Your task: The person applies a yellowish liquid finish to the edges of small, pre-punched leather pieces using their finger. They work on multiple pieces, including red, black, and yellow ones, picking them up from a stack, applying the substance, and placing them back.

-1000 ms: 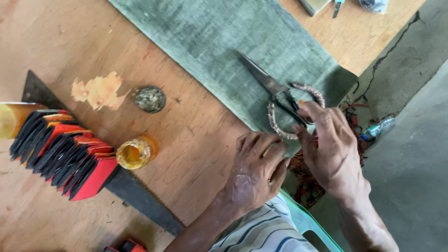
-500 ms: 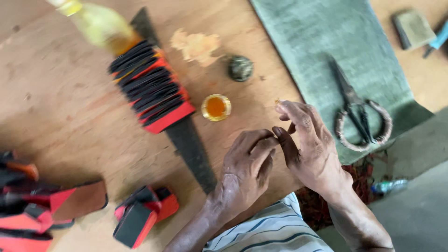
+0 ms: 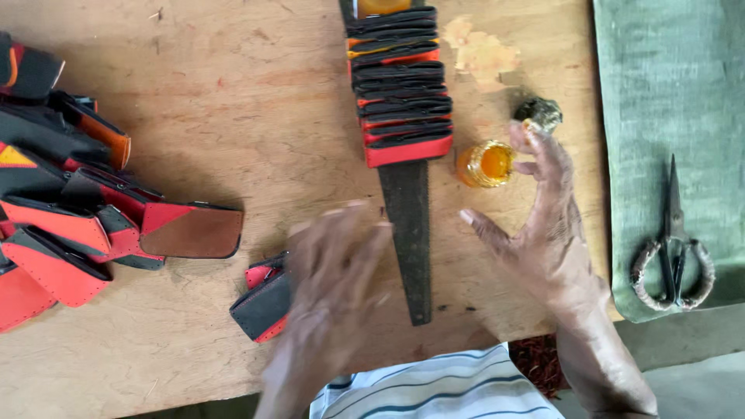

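**Hands over red-and-black pieces and a glue jar**

The left hand (image 3: 330,287), blurred, hovers open at lower centre with fingers spread just above a red-and-black leather piece (image 3: 264,304) on the desk (image 3: 256,116). The right hand (image 3: 547,233), right of centre, is open too; its fingertips (image 3: 521,136) reach beside a small amber jar (image 3: 485,164). A stack of folded pieces (image 3: 400,85) rests on a dark strip (image 3: 409,233). Scissors (image 3: 672,240) lie on green cloth (image 3: 667,93), far right.
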